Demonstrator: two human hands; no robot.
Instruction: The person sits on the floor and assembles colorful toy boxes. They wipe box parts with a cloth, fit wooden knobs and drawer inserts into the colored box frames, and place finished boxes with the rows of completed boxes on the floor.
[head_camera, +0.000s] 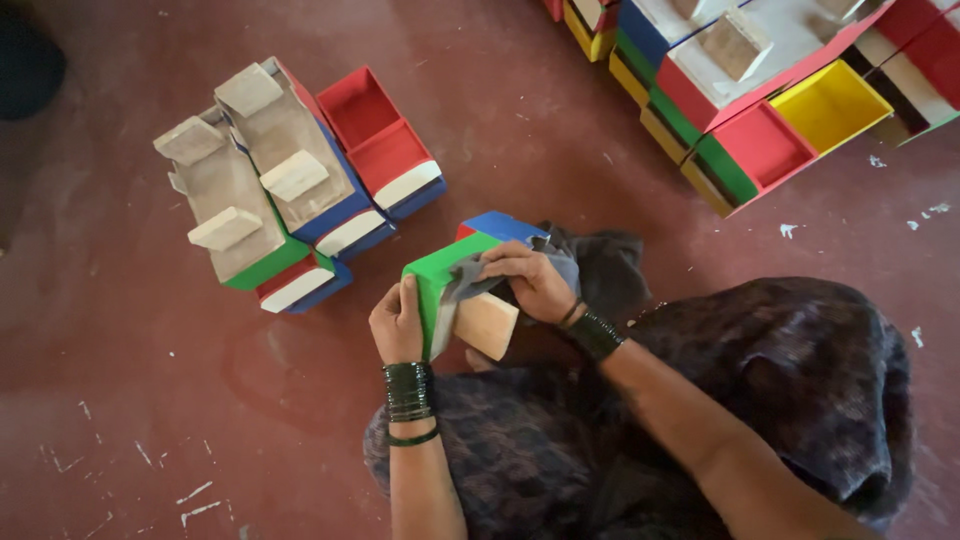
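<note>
I looked down through the head camera and saw both hands close together over the lap. The left hand (397, 325) was curled around the near end of a green painted box (447, 278), with the fingers wrapped on its edge, so that grip was closed on the box. The left wrist wore a stack of dark bangles (409, 391). The right hand (532, 281) came in from the other side with the arm bent. Its fingers pressed a grey cloth (465, 281) onto the top of the green painted box, so that grip was closed on the cloth. A dark band (594, 334) sat on the right wrist.

The green painted box was held up just above the lap, tilted, with a bare wooden block (487, 324) sticking out of its underside. A blue and red part (500, 226) showed just behind the green painted box, and more dark cloth (610, 268) lay bunched right beside it.

The floor (150, 400) was dark red, with little white paint flecks. To the left of the green painted box, well apart from it, a small group of boxes (290, 185) lay on the floor, some flipped over with pale wooden blocks on them, one open and red inside. Far behind the green painted box, to the right, a bigger stack of boxes (760, 90) stood in red, green, blue and yellow.
</note>
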